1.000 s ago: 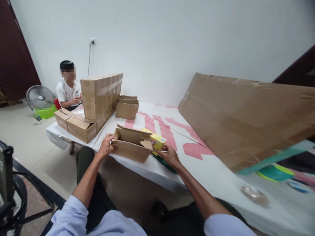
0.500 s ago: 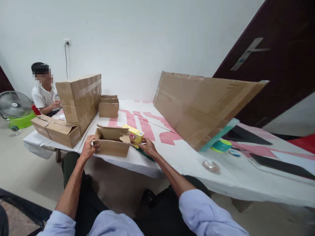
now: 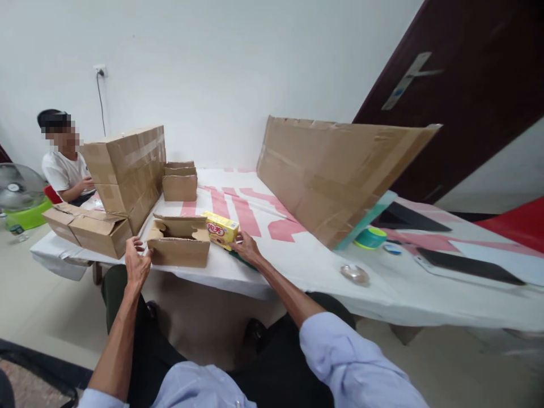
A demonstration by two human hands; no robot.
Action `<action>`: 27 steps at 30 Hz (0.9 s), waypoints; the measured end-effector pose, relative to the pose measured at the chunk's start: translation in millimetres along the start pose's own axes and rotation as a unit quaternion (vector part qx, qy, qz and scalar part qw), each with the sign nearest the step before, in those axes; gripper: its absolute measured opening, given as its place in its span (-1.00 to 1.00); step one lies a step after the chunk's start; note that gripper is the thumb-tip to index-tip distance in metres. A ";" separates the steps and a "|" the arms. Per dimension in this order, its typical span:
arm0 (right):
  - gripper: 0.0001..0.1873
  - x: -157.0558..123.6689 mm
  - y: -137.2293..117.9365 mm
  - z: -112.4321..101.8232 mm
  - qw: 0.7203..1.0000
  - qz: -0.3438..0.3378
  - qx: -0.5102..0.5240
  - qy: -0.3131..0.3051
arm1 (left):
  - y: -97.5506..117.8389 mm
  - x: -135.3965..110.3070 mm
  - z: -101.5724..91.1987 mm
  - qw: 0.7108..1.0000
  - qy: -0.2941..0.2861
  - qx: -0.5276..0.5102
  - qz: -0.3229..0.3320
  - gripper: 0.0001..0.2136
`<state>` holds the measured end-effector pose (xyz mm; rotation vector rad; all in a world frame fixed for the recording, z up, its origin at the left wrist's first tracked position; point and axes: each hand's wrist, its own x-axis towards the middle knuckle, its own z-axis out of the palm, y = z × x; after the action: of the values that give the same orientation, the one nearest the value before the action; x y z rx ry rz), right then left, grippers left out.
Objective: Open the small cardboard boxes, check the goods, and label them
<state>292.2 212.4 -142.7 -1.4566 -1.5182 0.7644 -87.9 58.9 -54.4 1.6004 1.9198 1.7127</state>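
Observation:
A small open cardboard box (image 3: 179,248) stands at the near edge of the white-covered table (image 3: 306,272), its flaps up. My left hand (image 3: 136,262) is just off its left end, fingers loosely spread, holding nothing. A yellow carton (image 3: 220,229) lies on the table right of the box. My right hand (image 3: 245,247) rests beside the carton's near right end, fingertips at it, over a dark green flat thing (image 3: 238,258).
Another person (image 3: 63,167) sits at the far left behind stacked cardboard boxes (image 3: 127,170) and an open box (image 3: 89,226). A large flat cardboard sheet (image 3: 335,170) leans on the wall. A tape roll (image 3: 369,238), a clear roll (image 3: 356,275) and a dark flat panel (image 3: 463,265) lie to the right.
My left hand has let go of the small box's left end and opened. The yellow carton has come down out of the box's opening onto the table. My view swung right.

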 end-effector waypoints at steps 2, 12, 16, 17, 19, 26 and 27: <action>-0.56 0.1 -1.7 1.6 1.000 -0.001 0.001 -0.001 | 9.8 -16.5 2.3 0.999 -0.003 0.033 0.027 -0.62; -0.58 -3.2 -9.7 3.4 1.000 -0.008 -0.010 -0.008 | 71.5 -25.5 42.6 0.973 -0.168 0.122 0.098 -0.25; -0.59 -3.2 -9.1 2.8 1.000 -0.010 -0.009 -0.009 | 81.0 -5.7 43.8 0.966 -0.187 0.153 0.090 -0.38; -0.59 -2.8 -8.5 3.5 1.000 -0.008 -0.008 -0.010 | 82.8 -3.5 43.0 0.964 -0.192 0.160 0.088 -0.42; -0.59 -1.6 -7.3 5.8 1.000 -0.006 -0.004 -0.013 | 86.0 -1.8 41.3 0.961 -0.201 0.171 0.083 -0.45; -0.52 6.3 -7.8 15.8 1.000 -0.005 0.009 -0.023 | 90.3 9.3 38.3 0.956 -0.197 0.212 0.049 -0.50; -0.51 8.3 -8.4 16.8 1.000 -0.007 0.011 -0.024 | 88.9 12.6 38.4 0.955 -0.198 0.214 0.051 -0.53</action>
<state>274.0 221.8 -141.0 -1.4189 -1.5494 0.8108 -14.1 76.0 7.2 2.0244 2.1095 0.9282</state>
